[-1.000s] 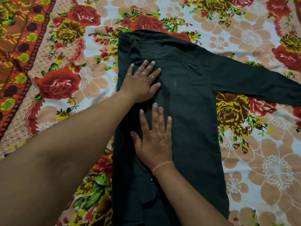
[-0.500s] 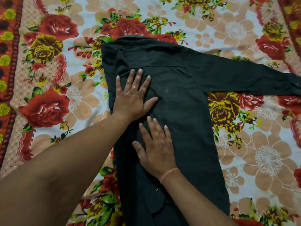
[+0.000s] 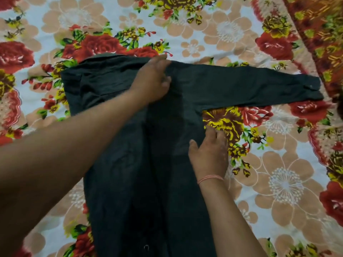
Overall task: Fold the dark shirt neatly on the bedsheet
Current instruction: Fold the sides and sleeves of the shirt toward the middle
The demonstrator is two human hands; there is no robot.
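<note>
dark cloth: under both palms
left hand (image 3: 151,80): pinching the right shoulder seam of the shirt (image 3: 148,154)
right hand (image 3: 209,153): fingers pressed on the side edge under the armpit, grasp unclear
sleeve (image 3: 259,88): long axis runs right, away from both hands; left hand nearer its root
shirt: flat on the bedsheet (image 3: 278,182), collar far
count: one shirt, one sleeve spread, two hands

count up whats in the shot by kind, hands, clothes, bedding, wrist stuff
hands: 2, left hand and right hand
clothes: 1, dark shirt
bedding: 1, floral bedsheet
wrist items: 1, pink wrist thread
total: 5
</note>
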